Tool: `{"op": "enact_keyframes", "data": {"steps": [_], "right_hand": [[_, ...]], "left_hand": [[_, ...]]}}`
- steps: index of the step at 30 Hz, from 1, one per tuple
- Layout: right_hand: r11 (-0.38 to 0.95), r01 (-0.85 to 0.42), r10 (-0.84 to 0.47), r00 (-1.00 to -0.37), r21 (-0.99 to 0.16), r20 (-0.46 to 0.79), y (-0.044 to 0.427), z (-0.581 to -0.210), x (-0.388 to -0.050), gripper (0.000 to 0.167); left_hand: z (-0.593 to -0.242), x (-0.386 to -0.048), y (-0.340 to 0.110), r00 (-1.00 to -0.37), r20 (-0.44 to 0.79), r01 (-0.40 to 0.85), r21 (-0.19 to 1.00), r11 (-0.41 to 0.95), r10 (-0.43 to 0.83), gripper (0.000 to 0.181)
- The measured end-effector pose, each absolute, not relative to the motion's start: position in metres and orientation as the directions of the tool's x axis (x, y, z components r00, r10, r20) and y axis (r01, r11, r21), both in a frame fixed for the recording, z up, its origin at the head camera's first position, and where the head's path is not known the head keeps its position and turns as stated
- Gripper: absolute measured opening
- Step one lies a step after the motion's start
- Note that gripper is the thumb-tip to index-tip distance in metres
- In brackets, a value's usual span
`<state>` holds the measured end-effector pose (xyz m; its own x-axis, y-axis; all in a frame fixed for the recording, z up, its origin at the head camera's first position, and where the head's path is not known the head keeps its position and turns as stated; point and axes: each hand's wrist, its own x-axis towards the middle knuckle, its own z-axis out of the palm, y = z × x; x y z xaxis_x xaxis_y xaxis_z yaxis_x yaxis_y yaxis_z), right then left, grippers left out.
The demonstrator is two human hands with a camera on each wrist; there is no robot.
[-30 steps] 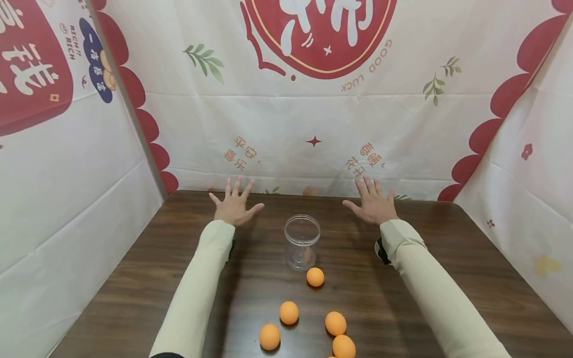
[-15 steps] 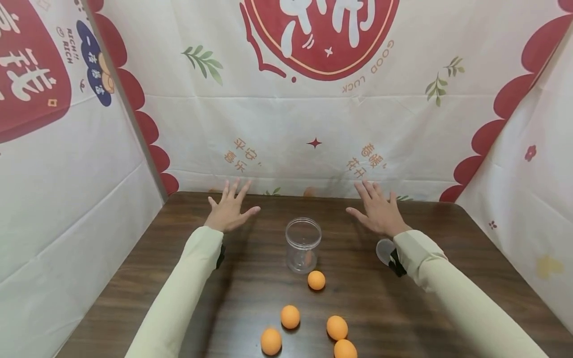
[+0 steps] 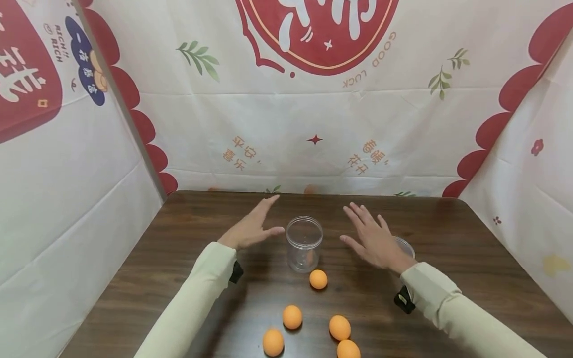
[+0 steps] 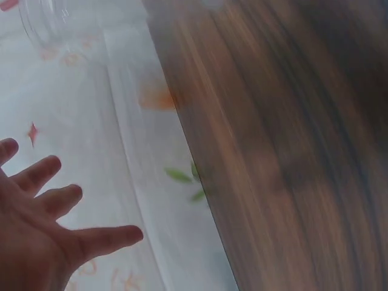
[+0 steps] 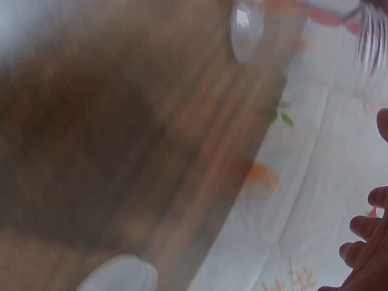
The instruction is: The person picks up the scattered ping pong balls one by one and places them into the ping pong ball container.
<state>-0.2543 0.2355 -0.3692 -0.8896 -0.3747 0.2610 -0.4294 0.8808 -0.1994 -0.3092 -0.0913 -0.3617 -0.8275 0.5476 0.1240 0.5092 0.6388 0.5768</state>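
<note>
A clear, lidless plastic jar (image 3: 304, 248) stands upright mid-table in the head view. My left hand (image 3: 250, 226) is just left of it, fingers extended and thumb toward the jar; whether it touches cannot be told. To the jar's right, my right hand (image 3: 373, 241) hovers with fingers spread, holding nothing. A clear round lid (image 3: 405, 246) lies partly hidden behind that hand. One orange ball (image 3: 318, 279) sits close in front of the jar. The left wrist view shows the left hand (image 4: 45, 218) with straight fingers; the right wrist view catches only some right fingers (image 5: 364, 227).
Several more orange balls lie nearer the front, among them one ball (image 3: 292, 317) left of centre and another ball (image 3: 339, 327) to its right. The dark wooden table (image 3: 147, 278) is bordered at the back and sides by a printed white cloth (image 3: 277, 119).
Both hands have come back from the table's far edge and turned inward, the left moving right toward the jar. More of the lid showed beside the right wrist half a second ago.
</note>
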Motion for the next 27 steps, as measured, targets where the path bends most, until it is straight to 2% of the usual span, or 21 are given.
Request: {"op": "enact_keyframes", "data": {"steps": [10, 22, 27], "right_hand": [[0.809, -0.525, -0.443, -0.841, -0.265, 0.311, 0.212, -0.394, -0.217, 0.066], [0.674, -0.693, -0.63, -0.72, -0.256, 0.289, 0.193, -0.412, -0.203, 0.049], [0.672, -0.687, -0.656, -0.726, -0.276, 0.207, 0.186, -0.415, -0.201, 0.05]], "left_hand": [[-0.365, -0.291, -0.063, -0.751, 0.184, 0.567, 0.672, 0.477, 0.634, 0.096], [-0.378, -0.285, -0.046, -0.778, 0.157, 0.552, 0.634, 0.542, 0.608, 0.1], [-0.383, -0.286, -0.044, -0.797, 0.171, 0.533, 0.651, 0.54, 0.579, 0.097]]}}
